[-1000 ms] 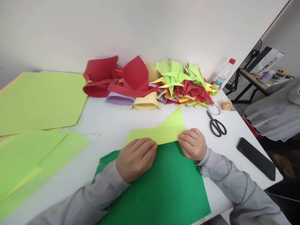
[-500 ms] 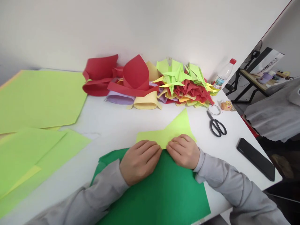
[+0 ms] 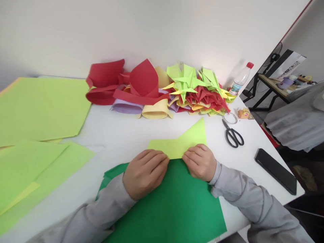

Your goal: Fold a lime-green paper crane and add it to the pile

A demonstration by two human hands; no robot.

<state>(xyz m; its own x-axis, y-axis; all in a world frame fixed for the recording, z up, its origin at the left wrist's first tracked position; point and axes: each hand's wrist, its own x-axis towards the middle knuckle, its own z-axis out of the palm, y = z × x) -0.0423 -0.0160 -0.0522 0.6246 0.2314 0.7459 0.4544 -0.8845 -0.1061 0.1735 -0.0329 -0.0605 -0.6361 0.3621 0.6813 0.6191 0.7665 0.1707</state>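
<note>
A folded piece of lime-green paper (image 3: 178,145) lies at the middle of the table, one pointed flap rising toward the upper right. My left hand (image 3: 147,172) is closed on its near edge at the left, thumb and fingers pinched together. At the right of the same edge, my right hand (image 3: 200,162) pinches the paper too, fingers curled. A short stretch of straight edge shows between the hands. Under my hands and forearms spreads a large dark-green sheet (image 3: 174,202). My fingertips partly hide the lime paper's lower edge.
Lime-green sheets (image 3: 45,108) lie at the left. Along the wall are rolled red papers (image 3: 144,81) and a pile of folded paper stars (image 3: 189,82). At the right are a bottle (image 3: 240,81), scissors (image 3: 233,135), a wrapped snack (image 3: 244,113) and a black phone-like object (image 3: 275,171).
My hands have moved apart along the near edge of the lime paper, the left one shifting left. More of that edge shows between them. The view has shifted slightly.
</note>
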